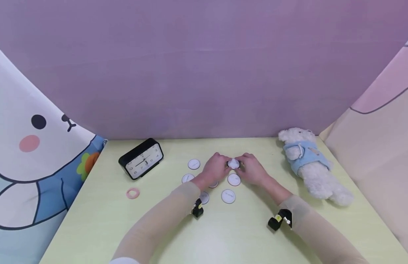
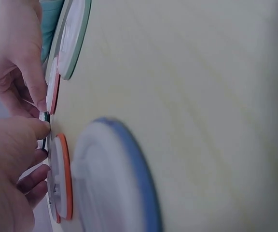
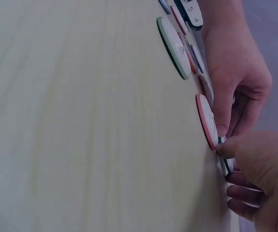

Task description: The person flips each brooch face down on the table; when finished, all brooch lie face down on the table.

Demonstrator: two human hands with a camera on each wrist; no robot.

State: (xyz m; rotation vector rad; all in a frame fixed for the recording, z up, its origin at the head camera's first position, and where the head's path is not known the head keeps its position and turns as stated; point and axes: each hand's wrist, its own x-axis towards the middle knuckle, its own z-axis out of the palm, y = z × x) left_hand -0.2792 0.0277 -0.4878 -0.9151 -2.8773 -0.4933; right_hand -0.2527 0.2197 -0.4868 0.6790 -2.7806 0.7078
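At the back of a group of round white discs, my left hand (image 1: 217,169) and my right hand (image 1: 254,170) hold one white disc (image 1: 233,163) between them. Thumbs and fingertips pinch it from opposite sides. Its dark green rim (image 3: 228,164) shows in the right wrist view, low over the table. Just in front lies a red-rimmed disc (image 1: 234,179), and nearer still a green-rimmed disc (image 1: 228,196). An orange-rimmed disc (image 2: 65,179) and a blue-rimmed disc (image 2: 115,179) lie by my left hand in the left wrist view. My left forearm partly covers some discs.
Left of the discs stands a black clock (image 1: 141,159), with a pink ring (image 1: 132,193) in front of it. A white plush toy (image 1: 312,165) in a blue top lies at the right. A purple backdrop (image 1: 204,73) rises behind the pale table (image 1: 204,238).
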